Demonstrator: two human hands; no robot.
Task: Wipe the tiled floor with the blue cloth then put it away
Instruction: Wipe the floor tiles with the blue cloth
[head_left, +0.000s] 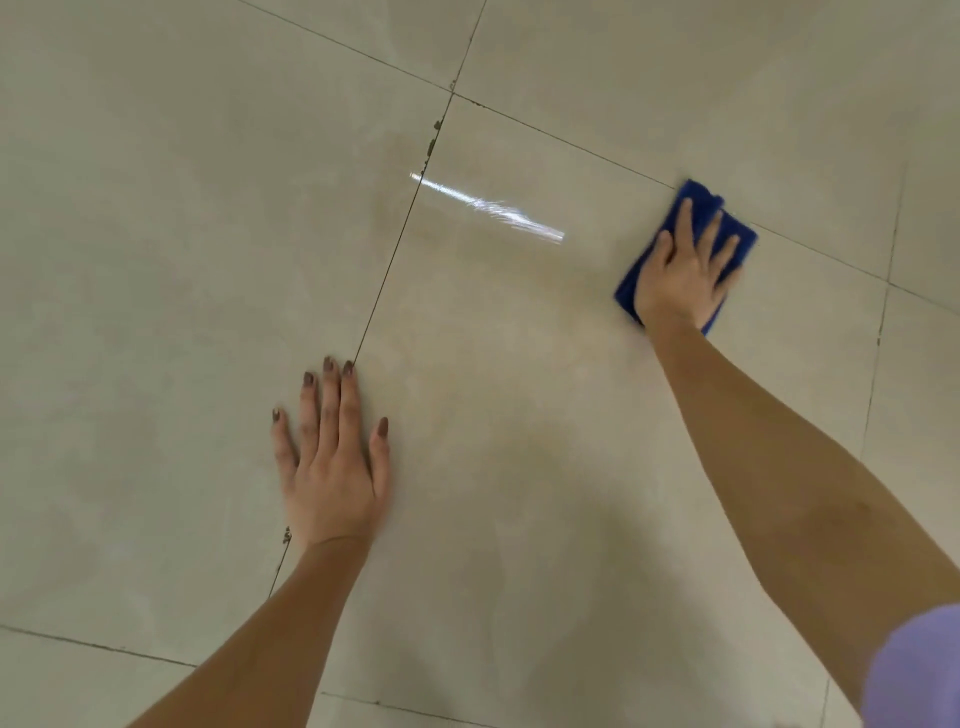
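Observation:
The floor (519, 415) is made of large beige tiles with dark grout lines. A folded blue cloth (631, 283) lies flat on it at the right, across a grout line. My right hand (685, 270) presses down on the cloth with fingers spread, and the cloth shows around the hand on the left, top and right. My left hand (332, 457) rests flat on the bare tile at lower centre, fingers apart, holding nothing; its fingertips touch a grout line.
A bright streak of reflected light (488, 208) lies on the tile between the two hands. Grout lines show dark chipped spots near the top centre (434, 140). A lilac sleeve (914, 670) fills the bottom right corner.

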